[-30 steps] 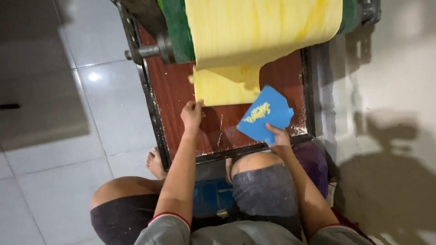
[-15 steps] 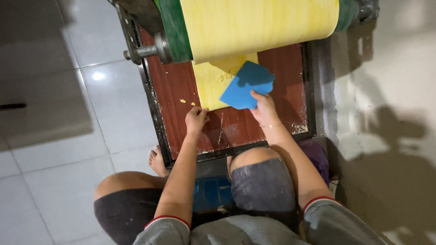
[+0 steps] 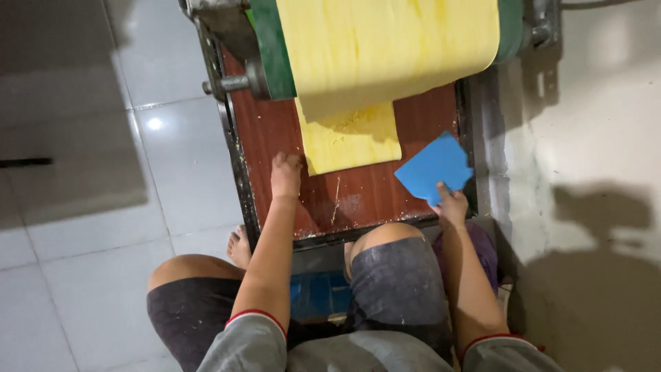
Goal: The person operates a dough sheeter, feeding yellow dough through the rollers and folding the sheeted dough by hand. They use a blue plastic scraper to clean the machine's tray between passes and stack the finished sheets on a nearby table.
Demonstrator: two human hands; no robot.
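R hand [image 3: 451, 204] grips the lower corner of a blue card [image 3: 434, 167], held flat over the red-brown worktop [image 3: 372, 196] near its R edge, just beside the yellow sheet [image 3: 351, 141]. L hand [image 3: 286, 176] rests fingers-down on the worktop, holding nothing, just L of the sheet's lower corner. Sheet hangs from the big roller [image 3: 385, 48] above.

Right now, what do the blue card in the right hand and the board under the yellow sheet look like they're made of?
Blue card: looks like thin stiff plastic, matte, flat with crisp corners. Board: reddish-brown with a wood-grain look and slight sheen, possibly laminate; hard to be sure.
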